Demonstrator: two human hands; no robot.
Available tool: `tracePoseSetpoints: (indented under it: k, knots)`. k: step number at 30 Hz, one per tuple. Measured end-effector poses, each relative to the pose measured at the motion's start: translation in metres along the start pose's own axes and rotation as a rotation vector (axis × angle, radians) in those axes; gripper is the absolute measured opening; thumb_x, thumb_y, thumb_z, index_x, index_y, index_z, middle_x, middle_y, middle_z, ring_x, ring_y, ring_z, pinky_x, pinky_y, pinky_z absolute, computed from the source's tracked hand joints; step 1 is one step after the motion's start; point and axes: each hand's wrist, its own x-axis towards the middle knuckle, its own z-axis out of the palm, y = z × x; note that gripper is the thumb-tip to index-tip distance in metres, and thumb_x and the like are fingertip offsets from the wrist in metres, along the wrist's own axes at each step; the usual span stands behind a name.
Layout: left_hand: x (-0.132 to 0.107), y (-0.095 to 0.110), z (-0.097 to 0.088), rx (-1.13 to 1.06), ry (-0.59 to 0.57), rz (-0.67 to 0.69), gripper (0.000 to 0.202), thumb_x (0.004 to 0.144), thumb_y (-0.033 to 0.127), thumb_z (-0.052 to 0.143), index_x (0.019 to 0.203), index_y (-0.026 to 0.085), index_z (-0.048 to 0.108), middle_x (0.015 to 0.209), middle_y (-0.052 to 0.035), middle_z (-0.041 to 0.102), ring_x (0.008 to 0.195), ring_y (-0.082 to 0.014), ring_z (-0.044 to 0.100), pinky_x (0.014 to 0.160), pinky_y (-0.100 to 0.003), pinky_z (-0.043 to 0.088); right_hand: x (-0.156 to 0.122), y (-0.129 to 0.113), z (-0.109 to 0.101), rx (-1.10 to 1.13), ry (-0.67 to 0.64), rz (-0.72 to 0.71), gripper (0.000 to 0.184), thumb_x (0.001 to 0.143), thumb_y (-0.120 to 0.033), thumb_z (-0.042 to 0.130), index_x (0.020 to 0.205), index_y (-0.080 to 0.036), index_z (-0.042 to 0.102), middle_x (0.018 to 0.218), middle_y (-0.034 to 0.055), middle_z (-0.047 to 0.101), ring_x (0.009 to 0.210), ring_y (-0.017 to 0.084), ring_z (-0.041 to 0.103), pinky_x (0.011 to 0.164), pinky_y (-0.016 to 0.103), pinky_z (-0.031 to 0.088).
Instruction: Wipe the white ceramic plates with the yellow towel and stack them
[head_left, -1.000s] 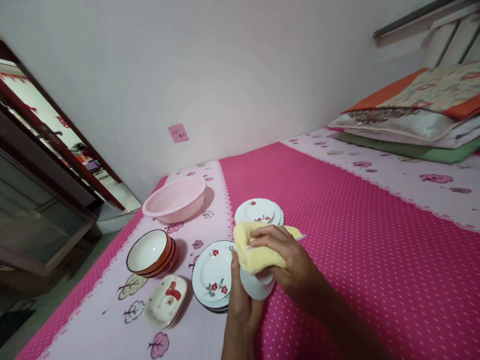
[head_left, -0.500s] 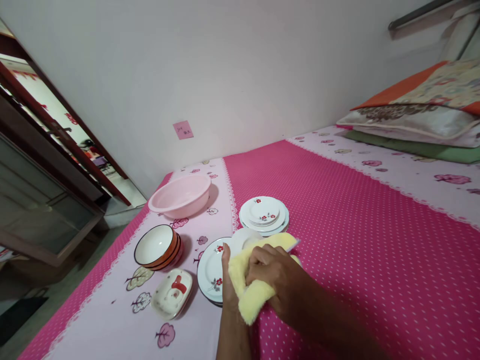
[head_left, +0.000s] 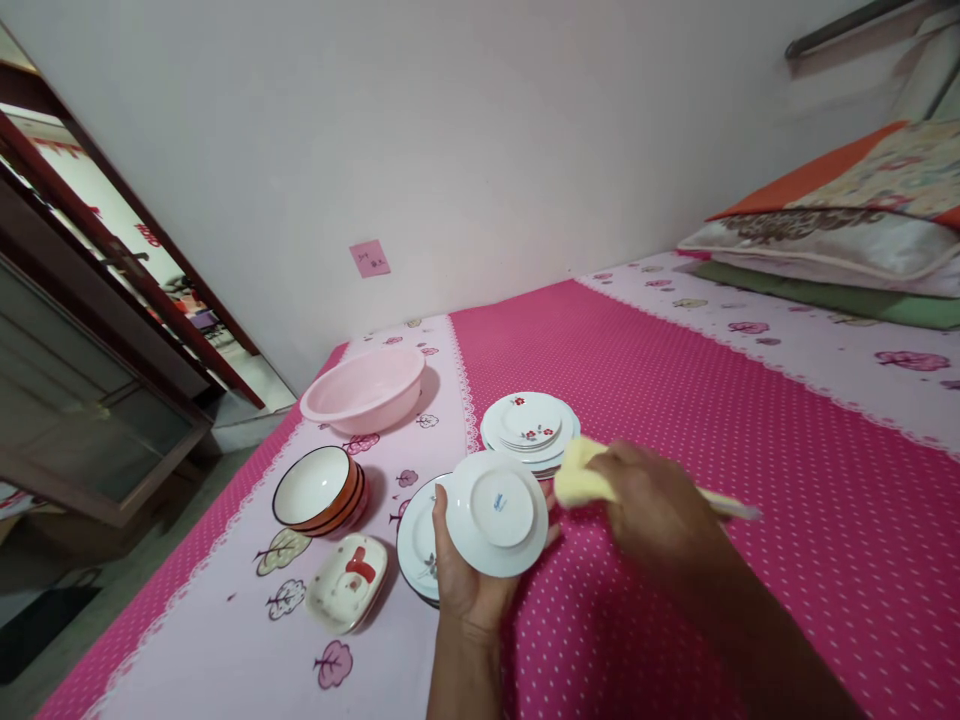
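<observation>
My left hand [head_left: 466,585] holds a small white plate [head_left: 496,513] upside down, its underside and a small blue mark facing me. My right hand [head_left: 660,510] is closed on a yellow cloth [head_left: 579,476], just right of the plate and clear of it. Behind the held plate stands a stack of small white flowered plates [head_left: 531,428]. A larger flowered plate stack [head_left: 417,540] lies partly hidden under my left hand.
A pink plastic basin [head_left: 364,387] sits at the back left on the pink bedspread. Orange-sided bowls [head_left: 318,490] and a small white dish with a red figure [head_left: 346,595] lie to the left. Folded bedding [head_left: 832,240] is piled at the far right. A doorway opens on the left.
The yellow cloth covered the plate before; my right hand has pulled it off to the right. The plate's underside now shows in my left hand.
</observation>
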Motion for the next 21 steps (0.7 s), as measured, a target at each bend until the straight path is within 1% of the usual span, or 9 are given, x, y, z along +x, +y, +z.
tracePoseSetpoints:
  k: [3, 5, 7, 9, 11, 13, 14, 18, 21]
  knots:
    - [-0.001, -0.001, -0.001, 0.018, -0.064, -0.102, 0.095, 0.085, 0.084, 0.041, 0.145, 0.01, 0.053, 0.142, -0.0275, 0.06, 0.137, -0.0446, 0.05, 0.11, -0.069, 0.033, 0.006, 0.003, -0.023, 0.219, 0.134, 0.128, 0.02, 0.089, -0.016, 0.05, 0.101, -0.02, 0.065, 0.095, 0.0092, 0.066, 0.085, 0.026, 0.062, 0.067, 0.036, 0.045]
    - [0.0, -0.004, -0.001, 0.022, -0.064, -0.12, 0.094, 0.085, 0.083, 0.041, 0.145, 0.011, 0.053, 0.142, -0.0261, 0.06, 0.137, -0.0436, 0.05, 0.11, -0.068, 0.034, 0.006, -0.006, -0.03, 0.384, 0.197, 0.101, 0.026, 0.089, -0.018, 0.051, 0.111, -0.021, 0.064, 0.107, 0.0091, 0.068, 0.096, 0.027, 0.063, 0.077, 0.038, 0.05]
    - [0.0, -0.01, 0.0, 0.039, -0.03, -0.111, 0.083, 0.089, 0.077, 0.045, 0.143, 0.015, 0.056, 0.138, -0.0217, 0.065, 0.132, -0.0403, 0.056, 0.11, -0.065, 0.037, 0.005, -0.018, -0.03, 0.451, 0.227, 0.015, 0.03, 0.089, -0.017, 0.051, 0.116, -0.021, 0.063, 0.113, 0.0087, 0.07, 0.104, 0.027, 0.062, 0.088, 0.041, 0.05]
    - [0.001, -0.017, 0.002, 0.073, 0.029, -0.067, 0.063, 0.095, 0.063, 0.051, 0.138, 0.018, 0.061, 0.13, -0.0154, 0.072, 0.123, -0.0331, 0.064, 0.11, -0.057, 0.042, 0.004, -0.03, -0.024, 0.463, 0.237, -0.092, 0.031, 0.087, -0.013, 0.051, 0.114, -0.021, 0.064, 0.118, 0.0083, 0.07, 0.11, 0.028, 0.06, 0.095, 0.044, 0.047]
    - [0.001, -0.024, 0.005, 0.105, 0.086, 0.008, 0.044, 0.1, 0.046, 0.055, 0.131, 0.017, 0.066, 0.118, -0.011, 0.077, 0.11, -0.0244, 0.071, 0.107, -0.043, 0.047, 0.004, -0.039, -0.018, 0.47, 0.217, -0.192, 0.034, 0.081, -0.007, 0.051, 0.109, -0.021, 0.065, 0.124, 0.0082, 0.069, 0.116, 0.029, 0.058, 0.098, 0.046, 0.045]
    - [0.001, -0.029, 0.009, 0.113, 0.116, 0.076, 0.036, 0.1, 0.037, 0.056, 0.125, 0.014, 0.07, 0.11, -0.0098, 0.079, 0.1, -0.0192, 0.074, 0.102, -0.032, 0.05, 0.004, -0.043, -0.013, 0.483, 0.177, -0.239, 0.038, 0.075, -0.004, 0.05, 0.106, -0.021, 0.064, 0.128, 0.0087, 0.068, 0.119, 0.029, 0.058, 0.1, 0.046, 0.044]
    - [0.001, -0.031, 0.011, 0.111, 0.122, 0.093, 0.035, 0.1, 0.036, 0.057, 0.123, 0.013, 0.071, 0.109, -0.0101, 0.08, 0.098, -0.0189, 0.074, 0.101, -0.031, 0.051, 0.004, -0.043, -0.012, 0.489, 0.162, -0.24, 0.039, 0.074, -0.004, 0.05, 0.106, -0.021, 0.064, 0.128, 0.0091, 0.067, 0.12, 0.029, 0.058, 0.1, 0.046, 0.044]
    - [0.001, -0.03, 0.017, 0.098, 0.153, 0.073, 0.042, 0.098, 0.044, 0.057, 0.123, 0.012, 0.071, 0.112, -0.0132, 0.078, 0.108, -0.0259, 0.072, 0.106, -0.041, 0.049, 0.006, -0.041, -0.012, 0.487, 0.118, -0.165, 0.031, 0.081, -0.008, 0.052, 0.107, -0.02, 0.062, 0.118, 0.0106, 0.067, 0.114, 0.028, 0.059, 0.096, 0.042, 0.047]
    - [-0.001, -0.027, 0.021, 0.068, 0.186, 0.118, 0.044, 0.098, 0.046, 0.057, 0.125, 0.014, 0.07, 0.112, -0.013, 0.079, 0.111, -0.028, 0.071, 0.109, -0.045, 0.047, 0.005, -0.039, -0.013, 0.438, 0.036, -0.008, 0.021, 0.087, -0.014, 0.05, 0.105, -0.021, 0.061, 0.106, 0.0089, 0.066, 0.1, 0.026, 0.062, 0.084, 0.037, 0.049]
